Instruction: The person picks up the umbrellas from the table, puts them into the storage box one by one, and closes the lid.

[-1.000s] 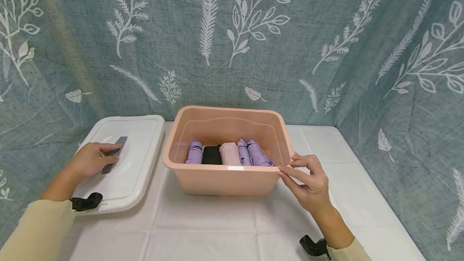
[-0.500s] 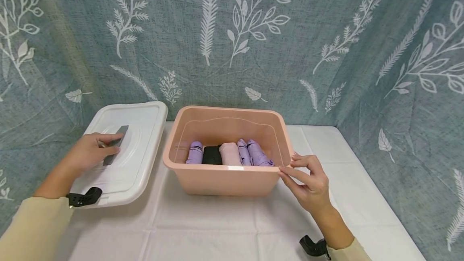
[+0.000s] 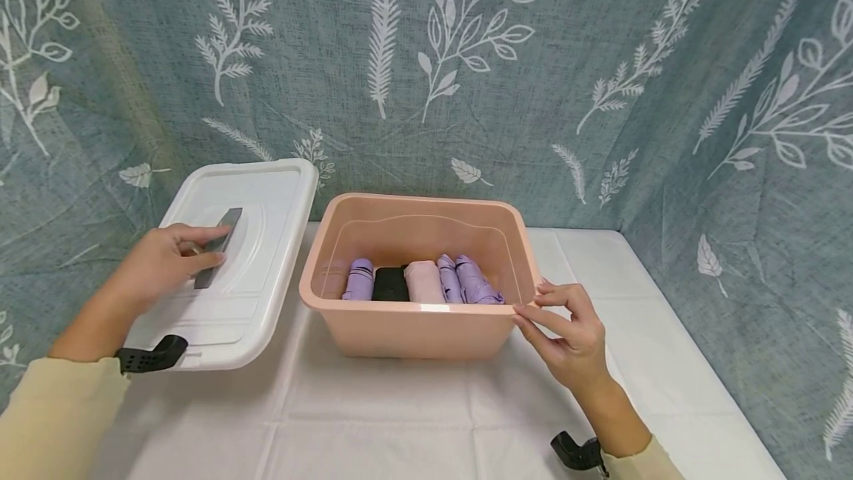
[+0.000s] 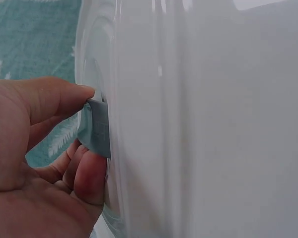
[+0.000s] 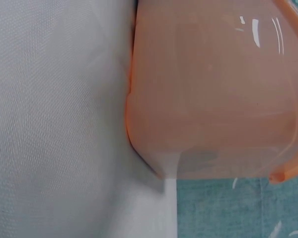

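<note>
In the head view my left hand (image 3: 160, 265) pinches the grey handle (image 3: 220, 247) of a white lid (image 3: 266, 272), tilted with its far edge raised, left of the bin. The left wrist view shows thumb and fingers on either side of that handle (image 4: 100, 128). My right hand (image 3: 566, 335) pinches the front right corner of a peach plastic bin (image 3: 413, 332) standing on the table. Inside lie a purple roll (image 3: 359, 280), a black bundle (image 3: 389, 285), a pink bundle (image 3: 423, 282) and two purple wrapped bundles (image 3: 476, 281). The right hand is out of its own wrist view, which shows the bin's side (image 5: 213, 89).
A white cloth (image 3: 373, 421) covers the table, its right edge running diagonally toward the front. Behind and at the sides hangs a blue-green curtain (image 3: 413, 147) with white leaf prints, close behind the bin. Black wrist mounts (image 3: 153, 354) are strapped to both wrists.
My left hand has raised the white lid from the table, its far edge tilting up and shifting slightly right. The right hand and the bin have stayed in place.
</note>
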Motion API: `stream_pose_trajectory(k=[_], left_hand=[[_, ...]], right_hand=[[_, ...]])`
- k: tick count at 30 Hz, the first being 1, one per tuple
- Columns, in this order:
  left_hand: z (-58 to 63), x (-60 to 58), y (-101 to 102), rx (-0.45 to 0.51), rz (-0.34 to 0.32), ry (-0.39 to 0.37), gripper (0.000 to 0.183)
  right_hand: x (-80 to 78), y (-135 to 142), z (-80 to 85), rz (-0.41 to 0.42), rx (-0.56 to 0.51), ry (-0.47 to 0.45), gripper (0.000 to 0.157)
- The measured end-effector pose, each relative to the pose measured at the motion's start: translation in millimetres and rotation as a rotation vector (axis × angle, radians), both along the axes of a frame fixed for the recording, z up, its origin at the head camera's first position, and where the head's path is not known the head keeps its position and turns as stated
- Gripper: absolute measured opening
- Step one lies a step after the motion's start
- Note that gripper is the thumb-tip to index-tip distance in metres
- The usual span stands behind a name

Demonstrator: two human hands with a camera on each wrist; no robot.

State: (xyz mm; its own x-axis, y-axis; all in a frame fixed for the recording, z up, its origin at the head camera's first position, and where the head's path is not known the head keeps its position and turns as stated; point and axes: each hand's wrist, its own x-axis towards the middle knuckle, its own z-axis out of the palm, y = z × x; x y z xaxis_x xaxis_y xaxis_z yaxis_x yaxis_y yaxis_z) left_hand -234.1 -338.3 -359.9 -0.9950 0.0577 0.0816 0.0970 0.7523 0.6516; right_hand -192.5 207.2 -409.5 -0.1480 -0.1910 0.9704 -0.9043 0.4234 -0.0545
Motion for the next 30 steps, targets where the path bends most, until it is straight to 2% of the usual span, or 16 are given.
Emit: stream_pose_trajectory(k=[8,17,20,24,30], left_hand=[[14.7,1.2,12,0.024,-0.007,-0.005,0.058],[38.4,1.6,28,0.027,-0.021,0.117,0.052],[49.3,1.3,33,0.018,-0.027,0.120,0.052],[62.6,0.2,43,-0.014,-0.059,0.123,0.051],[74.4,-1.8,64,0.020,-0.115,0.130,0.050]], right_hand=[[-0.1,0,-1.3,0.003,-0.003,-0.003,0.029],[0.0,0,-2.4,0.002,-0.007,-0.011,0.029],[0.1,0,-2.3,0.004,-0.010,-0.009,0.029],[0.0,0,-2.1,0.009,-0.018,-0.003,0.029],[-1.3,0,-2.8,0.011,-0.024,-0.001,0.029]])
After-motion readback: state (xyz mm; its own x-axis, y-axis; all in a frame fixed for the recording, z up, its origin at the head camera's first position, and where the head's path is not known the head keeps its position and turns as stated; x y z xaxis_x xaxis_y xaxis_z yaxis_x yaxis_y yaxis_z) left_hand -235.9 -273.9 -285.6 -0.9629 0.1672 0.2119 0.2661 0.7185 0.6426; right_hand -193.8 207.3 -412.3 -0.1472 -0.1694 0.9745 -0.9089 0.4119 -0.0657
